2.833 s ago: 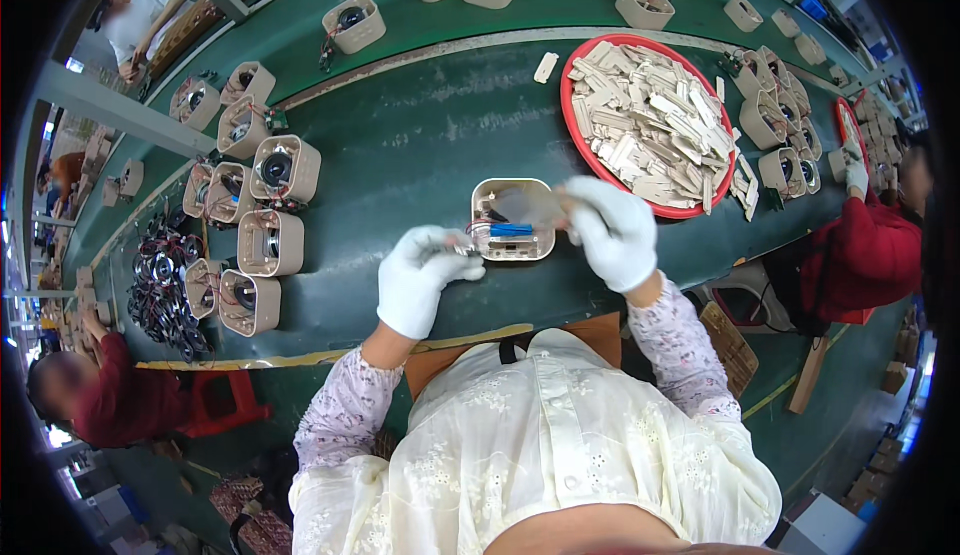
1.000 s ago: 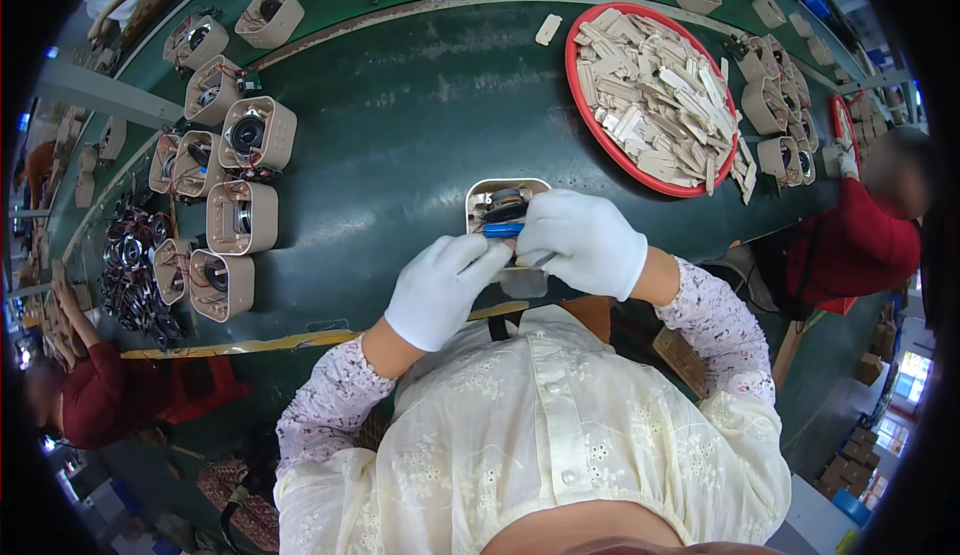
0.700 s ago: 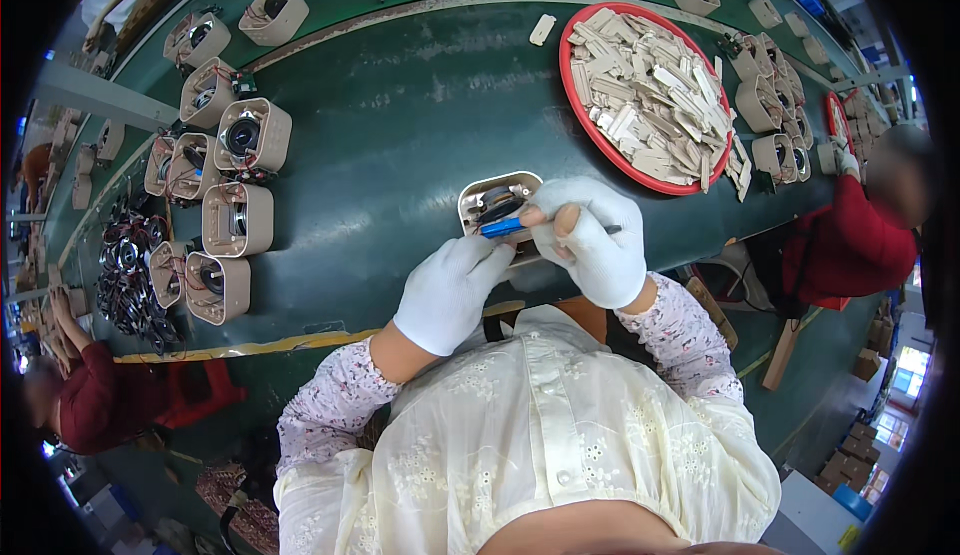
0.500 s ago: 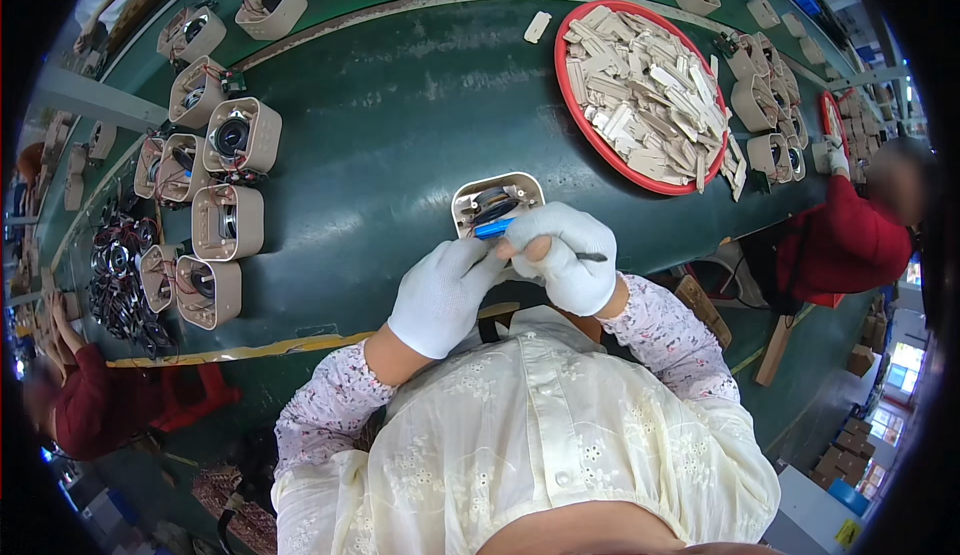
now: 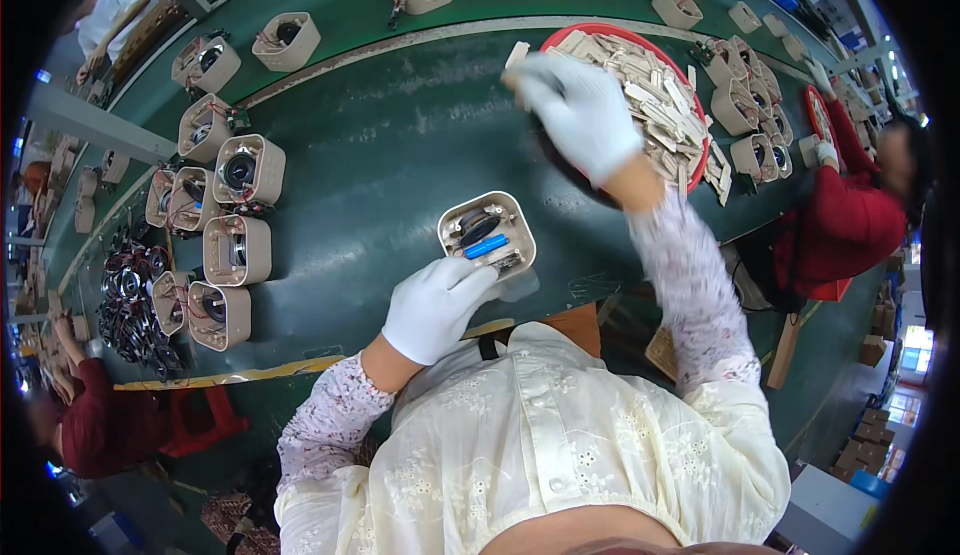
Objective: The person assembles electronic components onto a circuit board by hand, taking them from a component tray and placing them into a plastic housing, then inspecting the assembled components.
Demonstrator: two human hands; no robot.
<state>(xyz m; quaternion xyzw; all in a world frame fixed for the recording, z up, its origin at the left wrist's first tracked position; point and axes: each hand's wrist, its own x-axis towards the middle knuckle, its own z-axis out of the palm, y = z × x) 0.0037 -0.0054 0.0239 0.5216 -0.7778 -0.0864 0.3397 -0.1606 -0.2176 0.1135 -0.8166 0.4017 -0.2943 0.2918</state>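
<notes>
A beige speaker housing (image 5: 530,235) stands on the green table in front of me, open side up. Inside it lie a dark round speaker (image 5: 480,227) and a blue cylindrical battery (image 5: 486,246), with some wires. My left hand (image 5: 436,307), in a white glove, grips the near edge of this housing. My right hand (image 5: 580,120), gloved too, reaches far out over the left rim of a red basin (image 5: 708,135). Its blurred fingertips are at a loose beige strip (image 5: 517,54); whether they hold it, I cannot make out.
Beige plastic strips (image 5: 655,95) fill the basin. Several housings with speakers (image 5: 248,170) line the left side, beside a heap of black wired speakers (image 5: 130,290). More housings (image 5: 738,105) stand right of the basin. A person in red (image 5: 835,215) works at the right.
My right hand has left the housing and moved far up and right to the basin. The blue battery now lies uncovered in the housing. My left hand stays at its near edge.
</notes>
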